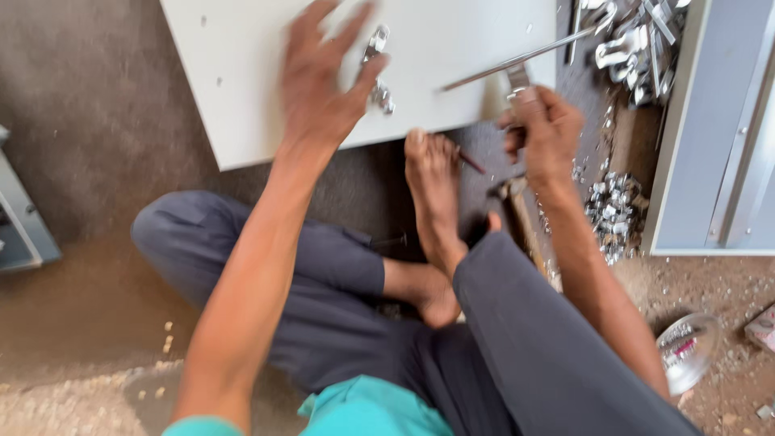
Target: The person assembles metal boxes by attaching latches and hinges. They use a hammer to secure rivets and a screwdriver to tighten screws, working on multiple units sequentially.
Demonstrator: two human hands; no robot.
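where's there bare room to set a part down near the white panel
Bare floor left of the white panel, beyond the knee. Crowded on the right: metal fittings piled past the right hand and more fittings by the grey frame.

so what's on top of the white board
The left hand presses a small metal fitting onto the white board; a thin metal rod crosses its corner. Anything under the palm is hidden.

dusty floor (89,307) w/ white board (242,73), grey panel (710,129), metal fittings (613,210), sawdust (48,404).
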